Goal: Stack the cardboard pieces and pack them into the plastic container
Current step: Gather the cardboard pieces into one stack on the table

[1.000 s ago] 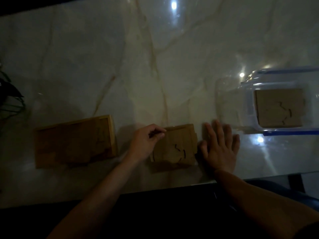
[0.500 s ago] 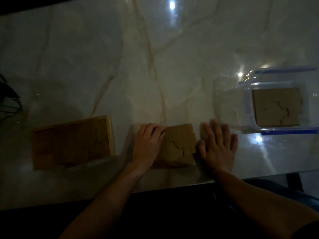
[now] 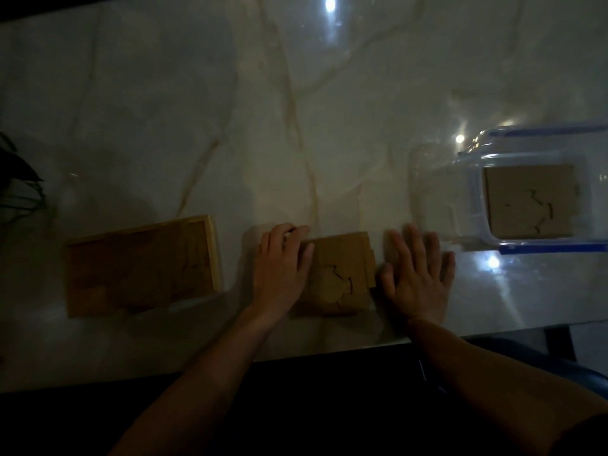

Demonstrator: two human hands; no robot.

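A small stack of brown cardboard pieces (image 3: 342, 271) lies on the marble table near its front edge. My left hand (image 3: 279, 268) rests flat over the stack's left side, fingers together. My right hand (image 3: 416, 274) lies flat on the table with spread fingers, its thumb against the stack's right edge. At the right stands a clear plastic container (image 3: 473, 205) with a blue rim, and cardboard pieces (image 3: 529, 202) lie flat inside it.
A shallow wooden tray (image 3: 212, 251) with brown cardboard in it sits to the left of my hands. Dark plant leaves (image 3: 16, 185) reach in at the left edge. The table's front edge (image 3: 329, 353) runs just below my wrists.
My left hand went from pinching the stack's top left corner to lying flat on it. The stack shifted slightly. My right hand stayed beside it.
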